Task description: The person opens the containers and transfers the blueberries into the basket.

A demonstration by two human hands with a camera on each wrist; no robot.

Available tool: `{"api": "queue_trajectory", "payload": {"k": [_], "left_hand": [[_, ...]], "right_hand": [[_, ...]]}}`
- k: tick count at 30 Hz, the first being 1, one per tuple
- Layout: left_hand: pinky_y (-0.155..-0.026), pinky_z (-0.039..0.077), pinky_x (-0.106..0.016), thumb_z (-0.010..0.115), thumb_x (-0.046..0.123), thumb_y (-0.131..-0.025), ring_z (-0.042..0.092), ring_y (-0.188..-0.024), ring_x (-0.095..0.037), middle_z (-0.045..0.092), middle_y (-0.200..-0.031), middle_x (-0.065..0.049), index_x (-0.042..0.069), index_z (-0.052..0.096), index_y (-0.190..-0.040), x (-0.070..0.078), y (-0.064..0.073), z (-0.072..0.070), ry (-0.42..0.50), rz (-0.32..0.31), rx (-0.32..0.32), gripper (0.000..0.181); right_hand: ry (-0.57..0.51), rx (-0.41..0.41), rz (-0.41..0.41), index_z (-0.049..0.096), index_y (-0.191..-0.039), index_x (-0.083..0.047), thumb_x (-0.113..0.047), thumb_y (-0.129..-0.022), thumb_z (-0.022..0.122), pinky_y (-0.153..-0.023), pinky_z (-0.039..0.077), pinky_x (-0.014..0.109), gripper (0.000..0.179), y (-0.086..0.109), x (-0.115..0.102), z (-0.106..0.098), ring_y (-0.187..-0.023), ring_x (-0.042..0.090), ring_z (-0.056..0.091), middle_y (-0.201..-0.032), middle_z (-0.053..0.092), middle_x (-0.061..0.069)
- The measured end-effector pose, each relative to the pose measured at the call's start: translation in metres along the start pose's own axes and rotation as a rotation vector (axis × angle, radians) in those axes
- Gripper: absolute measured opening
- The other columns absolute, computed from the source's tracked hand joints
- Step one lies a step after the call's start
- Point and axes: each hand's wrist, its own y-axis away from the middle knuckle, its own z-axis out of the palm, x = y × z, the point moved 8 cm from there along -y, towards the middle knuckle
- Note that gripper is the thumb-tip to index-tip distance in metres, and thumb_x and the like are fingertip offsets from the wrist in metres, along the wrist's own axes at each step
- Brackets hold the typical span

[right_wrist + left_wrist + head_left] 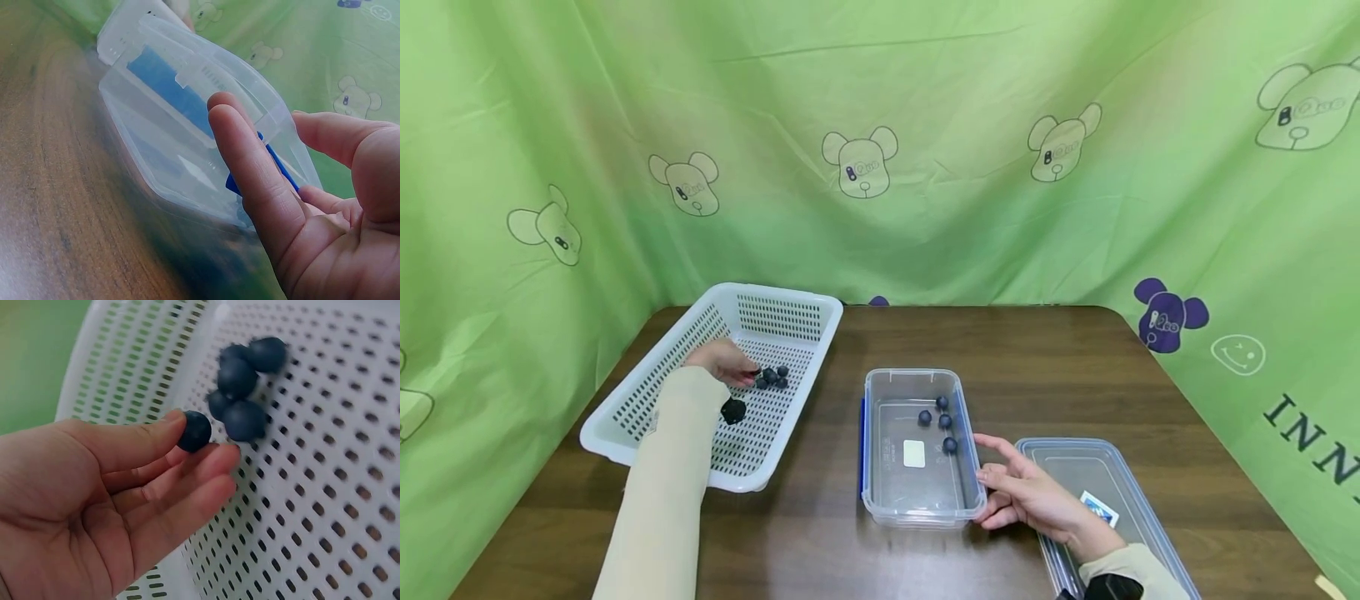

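In the left wrist view my left hand (119,487) pinches a blueberry (196,432) between thumb and fingers, inside the white perforated basket (797,417). Beside the fingertips, more blueberries (240,381) lie clustered on the basket floor. The head view has my left hand (722,362) reaching over the basket's left side. At the right wall of a clear plastic container (891,492), my right hand (1026,492) touches the side with its fingers fairly straight. Several blueberries (945,422) lie on the container's floor, mostly towards its right half.
A clear lid with a bluish rim (1075,446) lies on the wooden table (1000,350) to the right, partly under my right forearm. A blue clip flap (861,450) hangs on the container's left side. Green printed cloth (940,242) hangs behind the table.
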Motion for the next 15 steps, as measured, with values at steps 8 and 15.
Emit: {"api": "queue_trajectory", "payload": {"k": [8,15], "left_hand": [[-0.063,0.057,-0.030,0.066,0.007,-0.095,0.064,-0.068,-0.018,0.066,-0.076,-0.009,-0.008,0.066,-0.100,0.003,0.005,0.004,-0.154,-0.024,0.070,0.016],[-0.070,0.060,-0.034,0.067,0.010,-0.095,0.067,-0.076,-0.021,0.068,-0.085,-0.013,-0.007,0.065,-0.103,0.011,0.007,0.001,-0.181,-0.004,0.069,0.019]], "right_hand": [[0.006,0.010,0.005,0.036,-0.139,-0.035,-0.005,-0.105,0.045,-0.074,0.062,0.035,0.046,0.000,-0.001,-0.001,-0.080,0.021,0.072,-0.111,0.060,0.014],[0.019,0.026,0.006,0.033,-0.143,-0.032,-0.006,-0.105,0.046,-0.073,0.062,0.036,0.047,-0.001,0.000,-0.002,-0.080,0.022,0.072,-0.112,0.055,0.014]]}}
